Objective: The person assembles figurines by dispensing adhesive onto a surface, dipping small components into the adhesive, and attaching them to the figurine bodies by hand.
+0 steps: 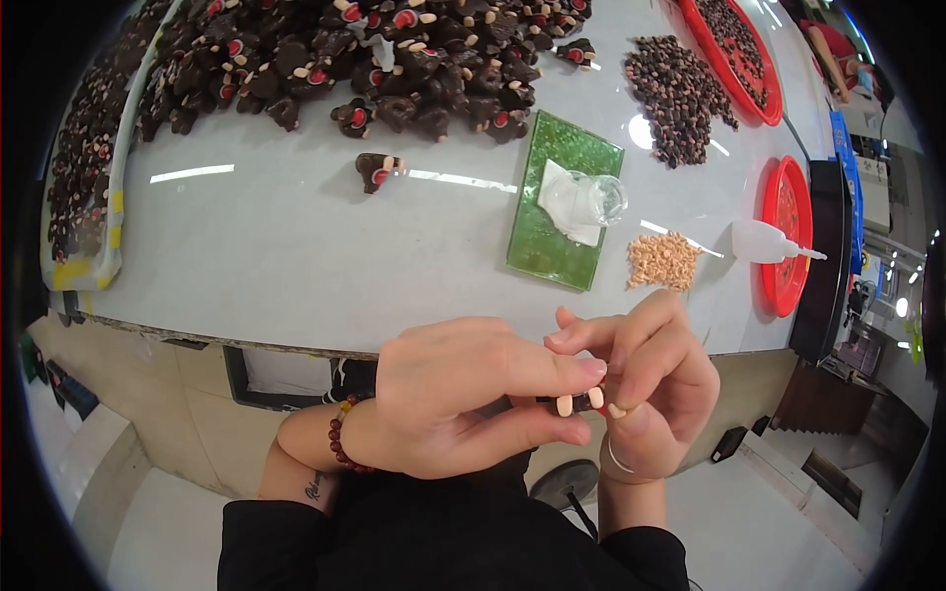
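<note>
One dark figurine (580,402) between left fingers (583,371)

This looks like a workshop, where lots of the same little things get put together. A long white table (256,266) holds a huge heap of dark brown pieces (434,84) that look alike, many with a red spot. Tiny dark bits (675,103) and tiny pale bits (663,262) sit in their own piles. There are two red trays (775,98), a green slab (540,251) and a white bottle (759,240) with a thin tip. A tray at the left (116,234) is full too.
</note>
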